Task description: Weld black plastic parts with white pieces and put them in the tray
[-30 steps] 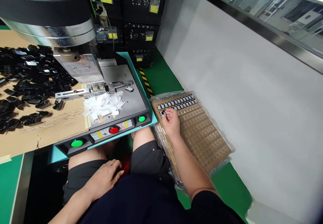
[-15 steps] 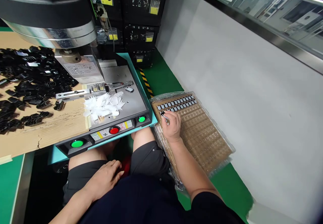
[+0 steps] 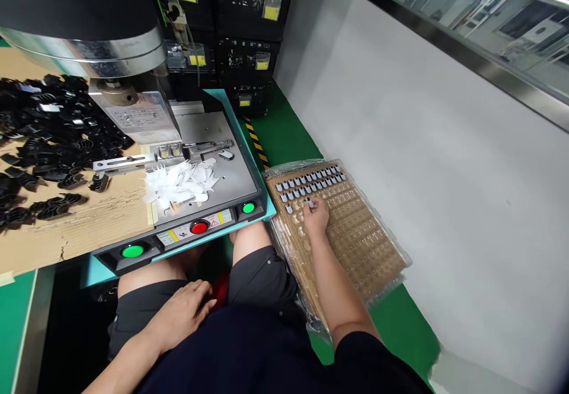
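My right hand (image 3: pixel 317 216) is over the clear plastic tray (image 3: pixel 355 246), fingertips pinching a small grey-and-black plastic part (image 3: pixel 310 203). Two rows of similar grey parts fill the tray's far end. A single grey part (image 3: pixel 289 209) sits at the left of the third row. My left hand (image 3: pixel 186 310) rests on my lap with its fingers laid out, holding nothing. A loose grey part (image 3: pixel 226 154) lies on the metal plate of the machine (image 3: pixel 213 127), beside a heap of white film pieces (image 3: pixel 180 182).
Many black plastic parts (image 3: pixel 48 127) are piled on cardboard (image 3: pixel 111 210) to the left. The machine's front panel has green buttons (image 3: pixel 133 251) and a red button (image 3: pixel 199 227). Black crates (image 3: pixel 249 62) are stacked behind. A white wall (image 3: pixel 422 145) borders the tray's right side.
My right hand has shifted right across the tray from the left end of the rows. A grey part now shows there in the third row. My left hand has stayed on my lap.
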Available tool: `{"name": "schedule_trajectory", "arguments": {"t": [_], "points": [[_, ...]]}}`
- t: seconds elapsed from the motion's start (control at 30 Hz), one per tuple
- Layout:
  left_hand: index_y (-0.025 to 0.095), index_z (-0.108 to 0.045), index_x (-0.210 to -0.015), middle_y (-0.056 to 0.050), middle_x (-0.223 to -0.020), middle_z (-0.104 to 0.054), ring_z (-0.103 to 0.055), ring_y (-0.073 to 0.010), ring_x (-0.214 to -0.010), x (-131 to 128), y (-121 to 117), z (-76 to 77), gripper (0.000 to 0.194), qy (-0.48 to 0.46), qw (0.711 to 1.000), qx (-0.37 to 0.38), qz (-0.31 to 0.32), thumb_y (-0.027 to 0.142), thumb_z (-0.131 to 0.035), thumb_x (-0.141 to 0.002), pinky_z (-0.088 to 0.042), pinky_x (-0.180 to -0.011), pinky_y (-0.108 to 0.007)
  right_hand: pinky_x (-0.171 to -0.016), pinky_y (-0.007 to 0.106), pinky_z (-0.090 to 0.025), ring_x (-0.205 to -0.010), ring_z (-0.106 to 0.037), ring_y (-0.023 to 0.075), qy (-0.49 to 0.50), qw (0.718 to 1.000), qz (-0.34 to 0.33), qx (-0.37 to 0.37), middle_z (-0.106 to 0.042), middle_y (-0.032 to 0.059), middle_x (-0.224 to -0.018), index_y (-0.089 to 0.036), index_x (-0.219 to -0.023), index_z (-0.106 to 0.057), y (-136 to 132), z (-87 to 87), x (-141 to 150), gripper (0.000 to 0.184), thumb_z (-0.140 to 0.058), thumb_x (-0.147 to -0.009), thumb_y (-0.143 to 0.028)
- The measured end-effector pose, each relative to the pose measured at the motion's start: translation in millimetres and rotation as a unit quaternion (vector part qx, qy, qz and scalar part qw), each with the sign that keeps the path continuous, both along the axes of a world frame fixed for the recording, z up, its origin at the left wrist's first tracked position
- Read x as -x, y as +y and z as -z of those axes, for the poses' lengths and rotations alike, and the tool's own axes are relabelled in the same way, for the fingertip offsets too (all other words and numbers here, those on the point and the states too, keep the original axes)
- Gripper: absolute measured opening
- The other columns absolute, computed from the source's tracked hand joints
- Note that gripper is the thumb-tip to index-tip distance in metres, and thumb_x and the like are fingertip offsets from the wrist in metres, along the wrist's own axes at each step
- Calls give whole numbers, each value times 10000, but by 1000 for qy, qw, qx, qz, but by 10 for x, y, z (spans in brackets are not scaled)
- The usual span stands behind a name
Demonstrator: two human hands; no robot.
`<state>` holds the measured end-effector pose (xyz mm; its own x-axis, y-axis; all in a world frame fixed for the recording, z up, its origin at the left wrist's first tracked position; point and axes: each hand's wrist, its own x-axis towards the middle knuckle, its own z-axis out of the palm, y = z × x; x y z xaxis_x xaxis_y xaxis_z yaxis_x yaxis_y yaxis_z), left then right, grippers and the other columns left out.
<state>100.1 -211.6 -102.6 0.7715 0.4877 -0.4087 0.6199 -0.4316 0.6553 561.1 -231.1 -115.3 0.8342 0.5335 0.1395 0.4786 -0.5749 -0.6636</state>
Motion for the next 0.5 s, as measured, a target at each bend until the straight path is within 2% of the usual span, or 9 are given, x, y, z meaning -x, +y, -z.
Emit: {"name": "schedule_trajectory", "arguments": {"t": [0.13, 0.3, 0.5], "points": [[238, -637, -1026, -92, -1057, -683, -664, -272, -1008, -4, -3, 11, 328, 6, 1000, 3, 0, 503, -448, -1068, -509, -962, -439, -928, 358, -468, -1062, -615, 272, -34, 996, -36, 78, -711, 125, -1133, -181, -1125, -631, 24, 137, 53, 239, -637, -942, -334], [244, -638, -1029, -83, -1050, -682, -664, -261, -995, 14, -11, 31, 320, 4, 1000, -1, -2, 502, -454, -1071, -505, -953, -421, -928, 345, -416, -1075, -579, 275, -81, 984, -66, 141, -715, 90, -1104, -208, -1064, -619, 130, 213, 144, 190, -660, -963, -363], [238, -637, -1048, -92, -1063, -684, -658, -273, -1007, 33, -20, 78, 316, 11, 1000, -6, 0, 487, -443, -1071, -501, -955, -441, -937, 346, -388, -1085, -576, 270, -93, 977, -54, 183, -720, 102, -1121, -207, -1069, -625, 214, 221, 177, 154, -652, -977, -329]]}}
